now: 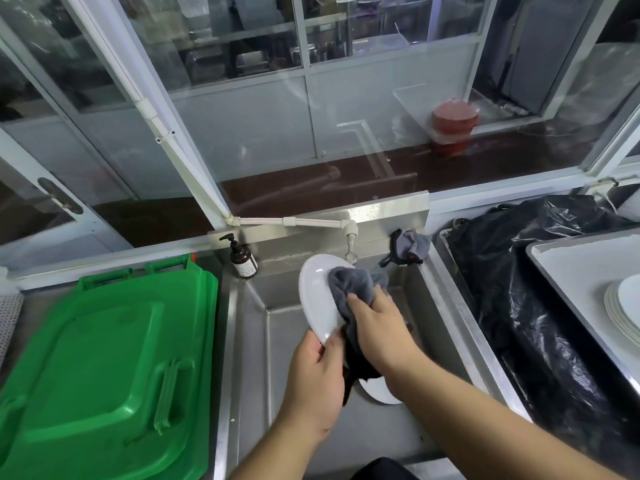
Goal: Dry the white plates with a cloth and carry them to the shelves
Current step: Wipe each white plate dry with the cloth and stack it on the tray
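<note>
Both forearms are bare from wrist to the frame's lower edge — no sleeves, watch, bracelets or gloves show. The left hand [317, 372] and right hand [375, 327] are bare too, no rings visible. A dark garment [381, 470] — black, apparently — shows at the bottom edge between the arms.

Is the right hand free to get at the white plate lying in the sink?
Probably not yet: the right hand grips the grey cloth against the held plate, and its forearm covers most of the sink plate.
</note>
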Demonstrator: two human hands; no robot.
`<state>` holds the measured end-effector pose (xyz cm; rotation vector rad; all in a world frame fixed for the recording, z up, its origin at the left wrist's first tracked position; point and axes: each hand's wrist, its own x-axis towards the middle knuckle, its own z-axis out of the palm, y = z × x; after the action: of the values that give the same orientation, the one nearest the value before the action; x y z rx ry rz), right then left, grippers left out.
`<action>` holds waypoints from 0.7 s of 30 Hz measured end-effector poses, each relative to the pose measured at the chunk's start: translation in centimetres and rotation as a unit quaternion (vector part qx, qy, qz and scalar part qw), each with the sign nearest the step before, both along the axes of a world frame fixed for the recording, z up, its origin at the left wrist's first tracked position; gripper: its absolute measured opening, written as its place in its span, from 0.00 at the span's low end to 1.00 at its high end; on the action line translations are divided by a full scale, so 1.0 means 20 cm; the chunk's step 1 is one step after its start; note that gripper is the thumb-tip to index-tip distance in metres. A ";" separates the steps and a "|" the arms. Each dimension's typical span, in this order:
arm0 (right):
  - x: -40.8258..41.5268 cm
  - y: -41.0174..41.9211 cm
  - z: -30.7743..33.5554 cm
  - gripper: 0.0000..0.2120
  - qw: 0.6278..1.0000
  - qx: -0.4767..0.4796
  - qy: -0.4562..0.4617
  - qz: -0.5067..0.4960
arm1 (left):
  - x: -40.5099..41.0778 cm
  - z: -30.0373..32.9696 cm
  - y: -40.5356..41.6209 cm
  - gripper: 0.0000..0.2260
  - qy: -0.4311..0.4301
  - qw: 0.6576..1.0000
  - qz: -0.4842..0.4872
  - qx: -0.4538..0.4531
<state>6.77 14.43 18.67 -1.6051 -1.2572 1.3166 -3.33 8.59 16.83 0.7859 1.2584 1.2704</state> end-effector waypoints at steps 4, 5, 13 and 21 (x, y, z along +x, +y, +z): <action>0.03 -0.06 0.06 0.19 0.985 0.101 0.016 0.139 | -0.01 0.00 0.00 0.14 -0.038 0.999 -0.002 -0.037; 0.05 -0.04 0.07 0.21 0.976 0.122 0.001 0.182 | 0.00 0.00 0.00 0.15 -0.036 0.999 -0.005 -0.038; 0.05 0.16 0.12 0.17 0.957 0.212 -0.050 0.191 | 0.00 0.02 -0.05 0.12 0.103 0.991 -0.082 -0.001; 0.03 0.19 0.05 0.23 0.968 -0.121 0.217 -0.040 | -0.06 0.04 -0.09 0.12 0.404 0.902 -0.150 0.039</action>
<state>7.45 18.27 19.68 -1.4020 -0.7815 1.7051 -4.56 6.86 17.58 1.6005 1.6440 0.7434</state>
